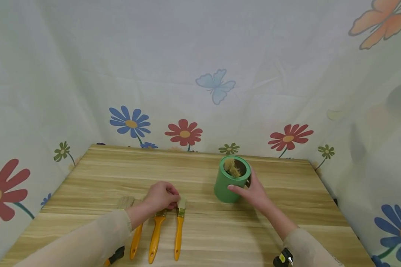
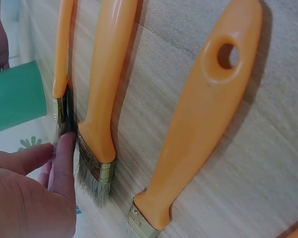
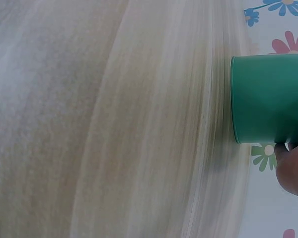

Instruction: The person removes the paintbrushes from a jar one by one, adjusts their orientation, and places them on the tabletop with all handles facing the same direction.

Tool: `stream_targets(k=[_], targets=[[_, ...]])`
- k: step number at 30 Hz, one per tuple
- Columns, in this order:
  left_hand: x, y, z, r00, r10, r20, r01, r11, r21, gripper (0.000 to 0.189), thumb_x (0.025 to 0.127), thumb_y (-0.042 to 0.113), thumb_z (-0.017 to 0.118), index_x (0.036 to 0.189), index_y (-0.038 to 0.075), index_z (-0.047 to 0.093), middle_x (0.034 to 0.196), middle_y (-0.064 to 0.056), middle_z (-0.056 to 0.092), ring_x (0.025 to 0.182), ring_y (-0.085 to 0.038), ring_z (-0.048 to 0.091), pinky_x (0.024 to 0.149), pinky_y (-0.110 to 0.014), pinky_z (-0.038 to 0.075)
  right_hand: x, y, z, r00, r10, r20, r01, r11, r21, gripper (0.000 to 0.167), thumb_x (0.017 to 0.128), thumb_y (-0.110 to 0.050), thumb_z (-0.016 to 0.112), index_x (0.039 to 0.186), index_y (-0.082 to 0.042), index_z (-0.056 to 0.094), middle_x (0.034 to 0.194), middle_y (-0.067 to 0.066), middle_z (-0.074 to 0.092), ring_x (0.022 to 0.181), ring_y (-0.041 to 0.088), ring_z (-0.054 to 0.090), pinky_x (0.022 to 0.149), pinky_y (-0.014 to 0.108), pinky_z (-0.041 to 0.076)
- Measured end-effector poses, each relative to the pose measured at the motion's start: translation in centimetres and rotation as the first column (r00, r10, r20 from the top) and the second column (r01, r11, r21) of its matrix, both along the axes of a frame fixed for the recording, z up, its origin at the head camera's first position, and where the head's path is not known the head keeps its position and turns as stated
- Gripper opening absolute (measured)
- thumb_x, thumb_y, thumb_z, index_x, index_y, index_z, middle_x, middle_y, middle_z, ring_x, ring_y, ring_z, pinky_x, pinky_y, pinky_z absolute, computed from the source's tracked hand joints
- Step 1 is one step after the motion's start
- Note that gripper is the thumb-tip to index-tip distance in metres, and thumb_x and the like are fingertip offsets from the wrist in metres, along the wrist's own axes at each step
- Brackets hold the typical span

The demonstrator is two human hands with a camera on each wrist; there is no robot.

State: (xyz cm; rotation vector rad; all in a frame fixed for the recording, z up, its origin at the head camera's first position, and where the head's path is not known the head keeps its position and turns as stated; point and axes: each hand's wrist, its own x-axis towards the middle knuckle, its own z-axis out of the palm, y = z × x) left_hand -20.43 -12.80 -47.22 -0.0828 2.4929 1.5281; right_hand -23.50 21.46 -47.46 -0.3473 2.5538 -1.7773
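My right hand (image 1: 254,189) grips a green can (image 1: 225,187) with a dark side handle, thumb across its front. Inside its open top shows a tan, bristly clump (image 1: 232,168). In the right wrist view the same can (image 3: 270,99) is at the right edge, with part of the hand under it. My left hand (image 1: 162,194) pinches the pale bristles of the narrow paintbrush (image 1: 178,233); in the left wrist view thumb and forefinger meet there. Beside it lies a wider paintbrush (image 1: 156,237), bristles partly hidden by the hand.
Another orange-handled paintbrush (image 1: 136,243) lies further left, and more bristles (image 1: 125,202) show beyond the left sleeve (image 1: 87,237). All rest on a wood-grain table (image 1: 287,200). A flower-printed cloth (image 1: 270,92) hangs behind it and along both sides.
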Motion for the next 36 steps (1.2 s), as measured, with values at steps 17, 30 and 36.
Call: stream_targets(k=[17, 30, 36], targets=[[-1.5, -1.6, 1.9, 1.0, 0.009, 0.002, -0.009, 1.0, 0.008, 0.014, 0.095, 0.009, 0.08, 0.099, -0.004, 0.077, 0.089, -0.016, 0.077, 0.077, -0.028, 0.077, 0.072, -0.039, 0.067, -0.1, -0.1, -0.2, 1.0, 0.003, -0.01, -0.003, 1.0, 0.0, 0.099, 0.091, -0.022, 0.088, 0.168, -0.019, 0.025, 0.165, 0.013, 0.04, 0.157, 0.038, 0.032, 0.127, 0.066, 0.026], [-2.1, -1.5, 7.8, 0.992, -0.095, -0.086, 0.098, 0.995, 0.029, 0.032, 0.097, 0.025, 0.082, 0.119, 0.002, 0.077, 0.106, -0.011, 0.079, 0.09, -0.023, 0.078, 0.087, -0.041, 0.066, -0.2, 0.0, -0.5, 0.999, 0.008, -0.034, -0.008, 1.0, 0.012, 0.098, 0.091, -0.024, 0.088, 0.167, -0.021, 0.025, 0.164, 0.011, 0.041, 0.157, 0.037, 0.033, 0.126, 0.066, 0.027], [-1.9, -0.1, 9.7, 0.971, -0.174, -0.162, 0.165, 0.984, -0.064, 0.042, 0.094, 0.033, 0.085, 0.127, 0.008, 0.077, 0.11, -0.003, 0.079, 0.098, -0.019, 0.076, 0.089, -0.039, 0.065, -0.2, 0.0, -0.5, 1.0, 0.003, -0.014, -0.003, 1.0, 0.0, 0.099, 0.091, -0.023, 0.088, 0.167, -0.02, 0.025, 0.164, 0.012, 0.041, 0.156, 0.037, 0.034, 0.126, 0.065, 0.027]])
